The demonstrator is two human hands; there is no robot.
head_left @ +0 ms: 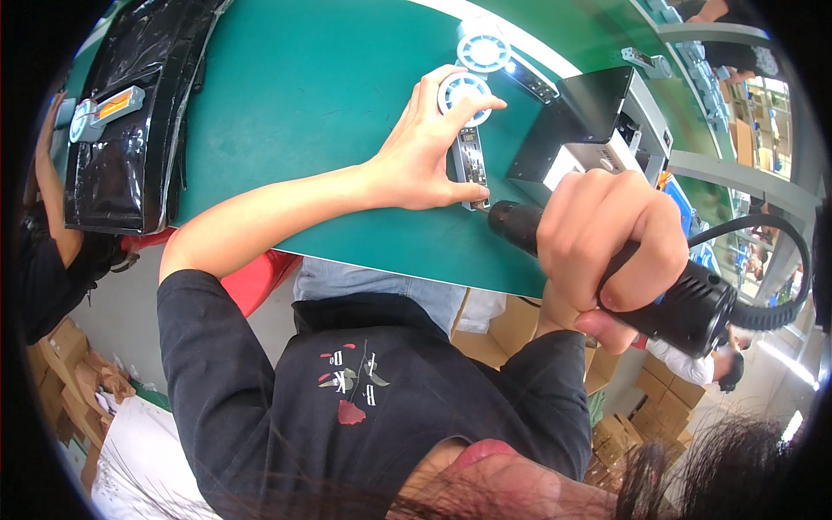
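My left hand [416,143] is closed round a small handheld fan [471,160], fingers at its light-blue round head and thumb near the handle's end. The handle is uncovered, so a dark circuit board shows along it. In my right fist is a black electric screwdriver [516,225], its cord looping out from the rear end. The screwdriver's nose points left at the end of the fan's handle, beside my left thumb; whether the bit touches it I cannot make out. My right hand [615,238] wraps the tool's body. Just beyond lies a second fan [484,54] with its board showing.
A black box-shaped machine [576,121] stands right of the fans on the green mat [286,113]. At the left, a fan with an orange part [117,106] rests on a black plastic-wrapped bundle [113,173]. More fan units line a green strip at the right. A co-worker's arm [56,195] shows far left.
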